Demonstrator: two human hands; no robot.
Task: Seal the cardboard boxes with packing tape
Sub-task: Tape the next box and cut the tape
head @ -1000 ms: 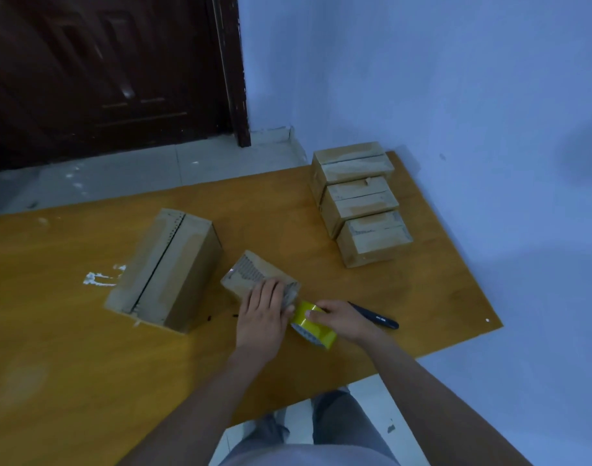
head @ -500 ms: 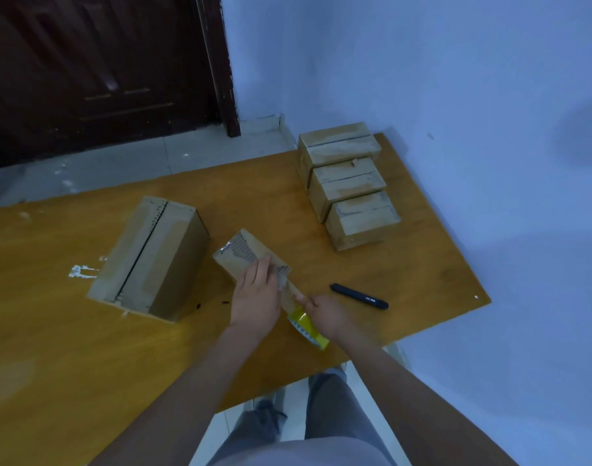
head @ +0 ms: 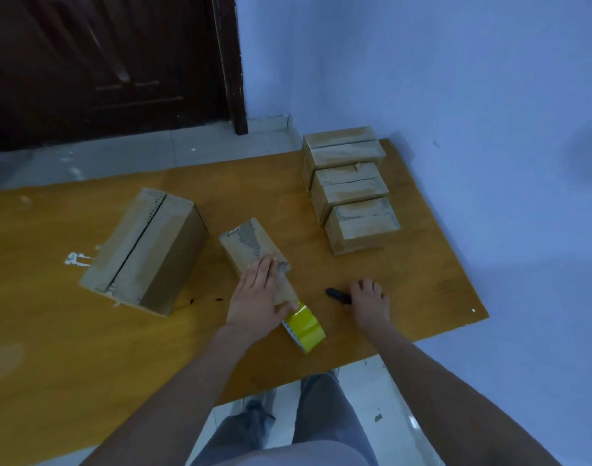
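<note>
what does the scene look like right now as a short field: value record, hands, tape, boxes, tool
left hand: pressing flat on the small box and its pulled-out tape strip
right hand: resting on the black tool, grip not clear
tape roll: yellow, lying on the table near its front edge, strip runs to the small box
large box: left of the small box, top seam showing
row of three boxes: far right, by the wall
task state: tape not yet cut

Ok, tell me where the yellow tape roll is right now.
In the head view the yellow tape roll stands on edge near the wooden table's front edge, just right of the left hand and left of the right hand.
</note>
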